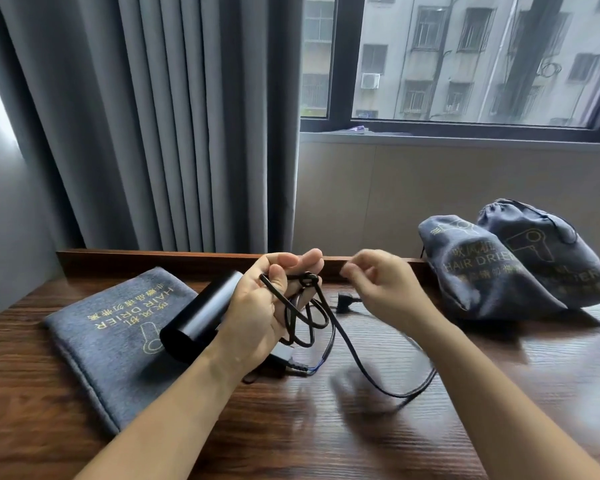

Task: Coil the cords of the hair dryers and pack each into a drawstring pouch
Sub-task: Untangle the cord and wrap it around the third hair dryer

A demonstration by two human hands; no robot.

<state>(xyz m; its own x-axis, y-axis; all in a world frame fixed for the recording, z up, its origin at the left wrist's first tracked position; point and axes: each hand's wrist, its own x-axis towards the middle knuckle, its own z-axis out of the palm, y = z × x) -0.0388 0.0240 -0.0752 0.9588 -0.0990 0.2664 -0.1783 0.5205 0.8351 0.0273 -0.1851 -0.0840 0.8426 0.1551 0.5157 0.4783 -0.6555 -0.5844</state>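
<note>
Palm turned up, the left hand (271, 306) was raised above the dark wood-grain table (361, 445), its fingers curled round several loops of the black power cord (340, 332), which was wound and knotted near the fingertips. One strand of cord dropped from that hand to the tabletop and swept rightward under the right forearm. The right hand (381, 285) hovered just beside the left, blurred, its thumb and forefinger brought close together; whether they pinched anything I could not tell. Behind the left hand lay one black cylindrical hair dryer (201, 313), partly over one flat grey fabric drawstring pouch with gold lettering (118, 330). The cord's plug (343, 303) rested on the table between the hands. Two filled grey pouches (499, 268) leaned together at the right, against the wall by the table's back edge. Bare tabletop stretched along the near edge, between and beside both forearms. Grey pleated curtains (153, 116) hung behind the raised back lip.
</note>
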